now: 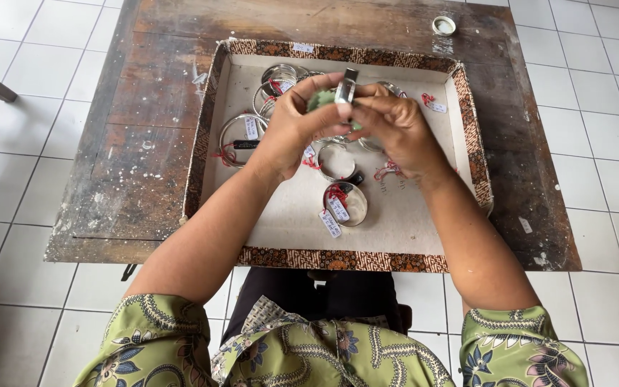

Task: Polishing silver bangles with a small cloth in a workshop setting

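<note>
Crowding tray (467,122), perhaps tagged bangles (345,203)

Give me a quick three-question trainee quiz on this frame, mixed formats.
1. True or false: both hands hold the silver bangle above the tray.
2. Multiple choice: the small round lid lies (a) in the tray, (b) on the wooden table beyond the tray, (c) on the floor tiles.
3. Short answer: what hangs from the bangles lying in the tray?

Key
1. True: left hand and right hand meet on it, with a green cloth against it.
2. b
3. Small paper tags on red string.
</note>
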